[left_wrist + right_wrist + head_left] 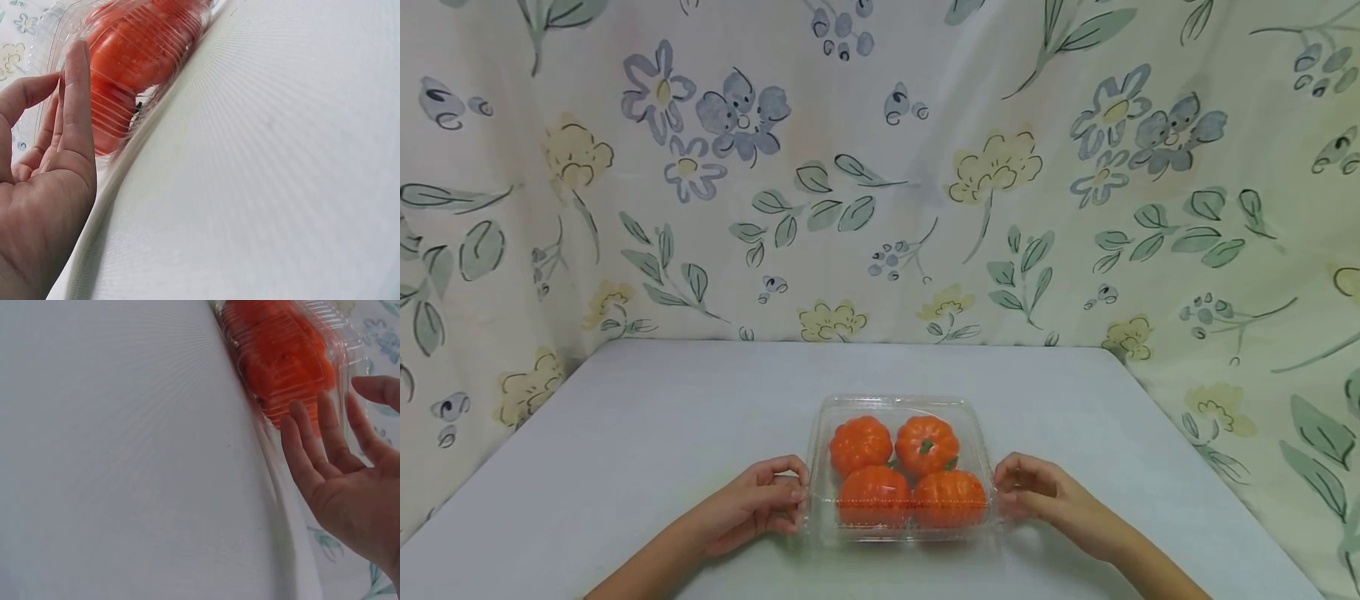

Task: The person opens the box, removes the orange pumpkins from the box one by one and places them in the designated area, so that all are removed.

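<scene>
A clear plastic clamshell box point(895, 537) rests on the white table, with several small orange pumpkins point(876, 497) inside, in two rows. Green stems show on some of them. At the box's left side, my left hand point(756, 504) pinches the rim between thumb and fingers; the left wrist view shows this hand point(53, 181) with one finger straight along the box wall. On the opposite side is my right hand point(1056, 504), its fingertips against or very near the rim. In the right wrist view its fingers point(303, 450) are spread and fairly straight, the thumb apart from them.
The white table point(700, 400) extends around the box on all sides. Behind it and along both sides hangs a pale cloth point(895, 233) printed with flowers and leaves.
</scene>
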`<state>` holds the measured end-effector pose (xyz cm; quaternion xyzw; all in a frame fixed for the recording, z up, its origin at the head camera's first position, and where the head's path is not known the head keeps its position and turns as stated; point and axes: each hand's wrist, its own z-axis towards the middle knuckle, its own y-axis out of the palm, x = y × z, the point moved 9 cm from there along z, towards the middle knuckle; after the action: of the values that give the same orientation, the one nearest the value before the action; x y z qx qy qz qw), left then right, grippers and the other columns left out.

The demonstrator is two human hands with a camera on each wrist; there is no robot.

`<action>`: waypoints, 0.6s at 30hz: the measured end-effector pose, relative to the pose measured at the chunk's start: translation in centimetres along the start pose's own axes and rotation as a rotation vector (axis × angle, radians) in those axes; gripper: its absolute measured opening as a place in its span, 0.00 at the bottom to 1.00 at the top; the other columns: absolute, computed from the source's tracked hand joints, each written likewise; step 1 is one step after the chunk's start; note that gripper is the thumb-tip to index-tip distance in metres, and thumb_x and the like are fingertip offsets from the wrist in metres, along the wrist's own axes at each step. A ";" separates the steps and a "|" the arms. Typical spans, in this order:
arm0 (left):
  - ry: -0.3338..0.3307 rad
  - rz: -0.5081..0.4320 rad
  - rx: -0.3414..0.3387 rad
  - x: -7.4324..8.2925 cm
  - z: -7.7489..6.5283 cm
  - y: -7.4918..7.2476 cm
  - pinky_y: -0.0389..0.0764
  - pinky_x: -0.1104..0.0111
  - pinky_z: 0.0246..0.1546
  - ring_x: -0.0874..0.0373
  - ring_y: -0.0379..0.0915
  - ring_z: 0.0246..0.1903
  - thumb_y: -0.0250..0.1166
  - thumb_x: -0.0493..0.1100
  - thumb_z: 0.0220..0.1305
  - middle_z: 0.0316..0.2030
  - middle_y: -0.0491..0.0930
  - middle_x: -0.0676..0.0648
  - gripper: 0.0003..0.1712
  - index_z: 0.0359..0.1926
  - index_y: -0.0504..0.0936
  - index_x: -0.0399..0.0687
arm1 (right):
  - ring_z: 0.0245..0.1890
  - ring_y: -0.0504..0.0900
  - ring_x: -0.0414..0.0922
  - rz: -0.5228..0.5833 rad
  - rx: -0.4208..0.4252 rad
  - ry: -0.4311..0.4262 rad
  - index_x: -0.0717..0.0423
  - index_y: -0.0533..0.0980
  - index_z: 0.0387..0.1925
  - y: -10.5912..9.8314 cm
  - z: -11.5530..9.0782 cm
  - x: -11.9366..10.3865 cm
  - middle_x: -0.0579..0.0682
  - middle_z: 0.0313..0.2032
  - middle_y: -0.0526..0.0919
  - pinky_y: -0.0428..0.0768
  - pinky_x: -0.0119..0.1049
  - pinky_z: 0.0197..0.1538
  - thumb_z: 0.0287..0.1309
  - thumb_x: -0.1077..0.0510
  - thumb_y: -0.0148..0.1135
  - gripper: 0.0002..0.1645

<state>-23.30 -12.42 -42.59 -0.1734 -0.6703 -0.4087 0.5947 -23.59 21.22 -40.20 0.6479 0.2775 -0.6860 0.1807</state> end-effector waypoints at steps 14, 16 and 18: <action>-0.010 -0.003 0.020 0.0 0.0 0.0 0.88 0.73 0.42 0.65 0.85 0.36 0.51 0.32 0.80 0.37 0.85 0.55 0.10 0.49 0.75 0.51 | 0.53 0.86 0.44 0.317 -0.319 0.037 0.49 0.73 0.54 2.3 -0.4 0.5 0.47 0.52 0.84 0.84 0.42 0.61 0.63 0.72 0.43 0.24; -0.010 -0.004 0.019 0.0 0.0 0.0 0.88 0.73 0.42 0.65 0.85 0.36 0.51 0.32 0.80 0.37 0.85 0.55 0.11 0.49 0.75 0.51 | 0.54 0.86 0.46 0.329 -0.354 0.043 0.49 0.72 0.54 2.6 -0.5 0.4 0.46 0.51 0.83 0.84 0.44 0.62 0.63 0.71 0.44 0.23; -0.010 -0.006 0.018 0.0 0.0 0.0 0.88 0.72 0.42 0.65 0.85 0.36 0.51 0.32 0.80 0.37 0.85 0.55 0.11 0.49 0.75 0.51 | 0.55 0.86 0.47 0.334 -0.374 0.054 0.49 0.72 0.54 2.7 -0.6 0.3 0.45 0.50 0.82 0.84 0.45 0.62 0.64 0.70 0.46 0.21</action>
<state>-23.27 -12.44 -42.56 -0.1682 -0.6773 -0.4034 0.5919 -21.48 19.48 -40.90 0.6582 0.2933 -0.5660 0.4006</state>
